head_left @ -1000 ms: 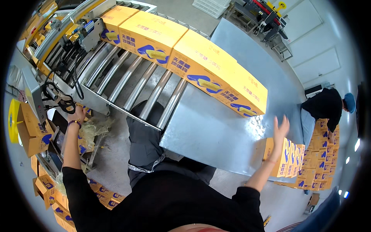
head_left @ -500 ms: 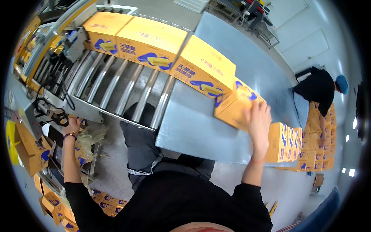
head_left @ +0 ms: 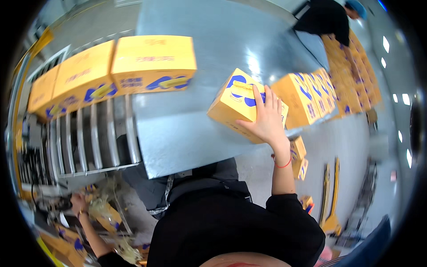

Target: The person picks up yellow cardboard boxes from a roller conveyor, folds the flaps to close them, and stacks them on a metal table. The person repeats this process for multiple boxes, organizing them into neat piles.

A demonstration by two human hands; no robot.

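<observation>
My right hand (head_left: pixel 267 124) is closed over a yellow carton (head_left: pixel 235 113) with blue print, thumb on one face and fingers across another. The carton sits tilted in view on the metal table (head_left: pixel 173 138), close to a row of upright yellow cartons (head_left: pixel 300 100) at the table's right edge. At the lower left my left hand (head_left: pixel 79 203) is at a dark fitting (head_left: pixel 60 204) beside the roller conveyor; its fingers look curled, but what they hold is blurred. A row of larger-looking cartons (head_left: pixel 153 58) stands at the left, partly on the rollers.
The roller conveyor (head_left: pixel 93 133) meets the table on the left. Beyond the right edge, a co-worker in black (head_left: pixel 322 18) bends over stacked cartons (head_left: pixel 351 75). More cartons (head_left: pixel 298 151) and a yellow pallet jack (head_left: pixel 331 196) stand on the floor at right. Crumpled clear plastic (head_left: pixel 104 207) lies lower left.
My view has swung to the right. The carton under my right hand has come away from the left row and turned, now near the right-hand row. My left hand stays by the conveyor.
</observation>
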